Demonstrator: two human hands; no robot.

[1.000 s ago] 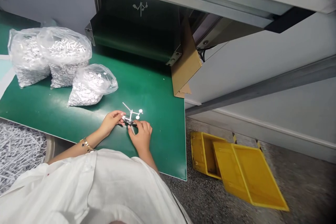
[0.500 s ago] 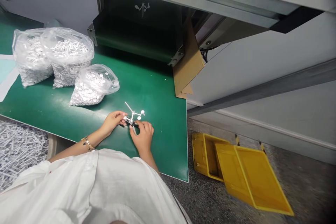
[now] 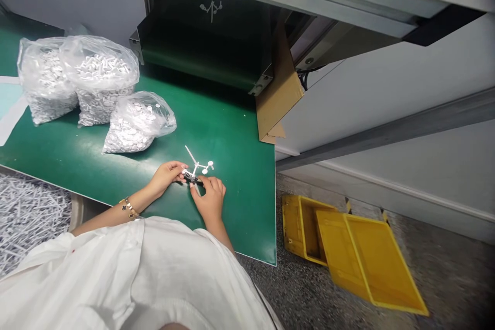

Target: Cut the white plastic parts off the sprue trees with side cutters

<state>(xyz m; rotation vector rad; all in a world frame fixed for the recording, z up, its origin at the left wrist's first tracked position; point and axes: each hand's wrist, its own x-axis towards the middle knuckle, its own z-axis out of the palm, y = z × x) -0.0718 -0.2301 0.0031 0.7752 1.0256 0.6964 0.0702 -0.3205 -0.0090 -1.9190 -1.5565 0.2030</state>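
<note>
A white branched plastic sprue with small round discs at its arm ends is held just above the green table, its thin stem pointing away from me. My left hand pinches its near-left end, fingertips closed around a white disc part. Close against it, my right hand is closed, thumb and fingers around a small dark tool that lies at the sprue's near arm. The tool's kind is hard to make out, since my fingers cover much of it.
Clear bags of small white parts stand on the green table at left. Beyond is a dark conveyor belt carrying another white sprue, beside a cardboard flap. Yellow bins sit on the floor; white sprue scraps fill a container.
Both hands stay nearly in place around the sprue and the dark tool. The sprue's stem end has shifted slightly, and the whole view has moved a little.
</note>
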